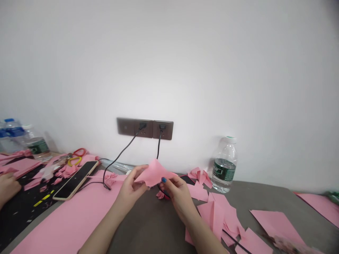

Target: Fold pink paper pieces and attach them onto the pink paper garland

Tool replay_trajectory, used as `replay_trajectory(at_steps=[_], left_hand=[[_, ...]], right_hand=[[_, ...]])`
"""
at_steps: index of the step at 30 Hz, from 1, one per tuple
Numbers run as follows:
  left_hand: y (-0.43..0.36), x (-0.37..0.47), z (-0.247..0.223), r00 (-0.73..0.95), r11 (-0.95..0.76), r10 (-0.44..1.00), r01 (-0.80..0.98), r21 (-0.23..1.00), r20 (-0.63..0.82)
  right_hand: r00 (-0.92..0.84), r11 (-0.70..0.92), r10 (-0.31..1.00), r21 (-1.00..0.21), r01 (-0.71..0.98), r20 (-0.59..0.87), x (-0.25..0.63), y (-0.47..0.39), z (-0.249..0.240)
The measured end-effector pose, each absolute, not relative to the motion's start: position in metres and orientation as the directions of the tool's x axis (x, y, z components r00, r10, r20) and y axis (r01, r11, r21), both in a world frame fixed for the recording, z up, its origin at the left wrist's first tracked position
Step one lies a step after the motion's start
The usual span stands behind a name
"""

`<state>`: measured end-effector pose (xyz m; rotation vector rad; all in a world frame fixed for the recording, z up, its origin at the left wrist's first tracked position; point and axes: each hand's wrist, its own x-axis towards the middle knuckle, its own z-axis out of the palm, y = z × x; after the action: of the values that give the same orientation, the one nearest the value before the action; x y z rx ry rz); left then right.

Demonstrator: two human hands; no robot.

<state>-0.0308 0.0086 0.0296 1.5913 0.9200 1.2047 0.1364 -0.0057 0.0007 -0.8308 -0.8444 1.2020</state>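
A folded piece of pink paper [154, 173] is held up over the grey table between my two hands. My left hand [131, 188] pinches its left side, with the thumb below and the fingers behind. My right hand [178, 192] grips the right side, its blue-nailed thumb pressed on the paper's front. Under my left forearm lies a large pink sheet [76, 215]. Cut and folded pink pieces [215, 215] are heaped beside my right forearm.
A water bottle [224, 165] stands right of centre by the wall. At left lie a phone [75, 180], scissors [75, 161] and paper scraps. Black cables run from the wall sockets [145, 128]. Another person's hand [9, 188] is at the far left.
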Motion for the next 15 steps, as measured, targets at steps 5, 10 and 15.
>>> replay_trajectory(at_steps=[5, 10, 15], left_hand=[[0.014, -0.027, 0.022, 0.149, -0.225, 0.956, -0.178, 0.958, 0.252], [0.012, -0.026, 0.018, 0.157, -0.26, 0.945, -0.18, 0.949, 0.289], [0.01, -0.031, 0.022, 0.255, -0.374, 0.889, -0.071, 0.925, 0.38]], right_hand=[[0.1, 0.162, 0.986, -0.901, -0.403, 0.133, 0.133, -0.009, 0.002], [0.103, 0.144, 0.988, -0.903, -0.405, 0.111, 0.133, -0.007, -0.002], [0.172, 0.174, 0.979, -0.883, -0.437, 0.108, 0.135, -0.006, 0.002]])
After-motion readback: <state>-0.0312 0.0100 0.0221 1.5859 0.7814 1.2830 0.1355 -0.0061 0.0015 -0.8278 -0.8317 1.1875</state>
